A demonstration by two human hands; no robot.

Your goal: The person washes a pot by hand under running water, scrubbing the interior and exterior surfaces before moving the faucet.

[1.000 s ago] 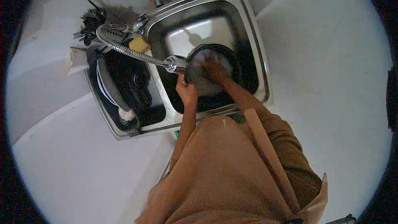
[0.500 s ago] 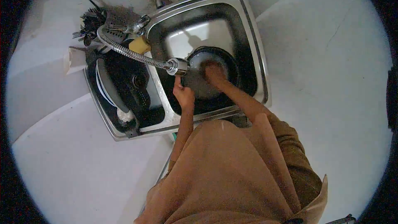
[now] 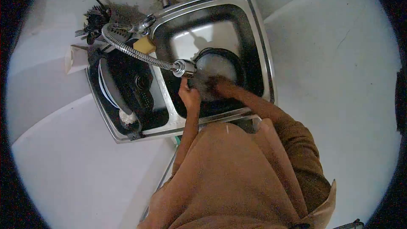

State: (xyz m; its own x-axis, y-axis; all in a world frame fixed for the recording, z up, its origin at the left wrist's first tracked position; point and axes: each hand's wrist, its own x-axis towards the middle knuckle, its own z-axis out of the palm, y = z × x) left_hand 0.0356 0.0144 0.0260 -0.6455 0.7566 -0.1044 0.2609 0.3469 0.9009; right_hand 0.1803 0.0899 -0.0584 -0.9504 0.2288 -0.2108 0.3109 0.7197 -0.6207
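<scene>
In the right basin of the sink [image 3: 266, 55], a dark round pan [image 3: 220, 70] sits tilted under the sprayer [image 3: 185, 68]. The left hand [image 3: 190, 96] is closed on the pan's near rim, just below the sprayer head, and holds it steady. The right hand [image 3: 217, 84] lies inside the pan on its lower part; it is blurred, so I cannot tell whether it is flat or curled round a scrubber. This looks like the scrubbing step of washing the pan, with the inside partly worked over. The next move would likely call for turning the pan with the left hand so the unscrubbed part comes under the right, while keeping a firm grip on a wet rim. The left basin holds a plate [image 3: 109, 85] on edge and other dark ware; a yellow sponge [image 3: 144, 44] rests on the divider near the faucet [image 3: 144, 22], and cutlery [image 3: 94, 21] stands behind it. Compared with a second ago, the right hand has slid from the pan's middle down toward its near edge, leaving more of the pale, wet bottom showing, while the left hand keeps its hold in much the same spot.
</scene>
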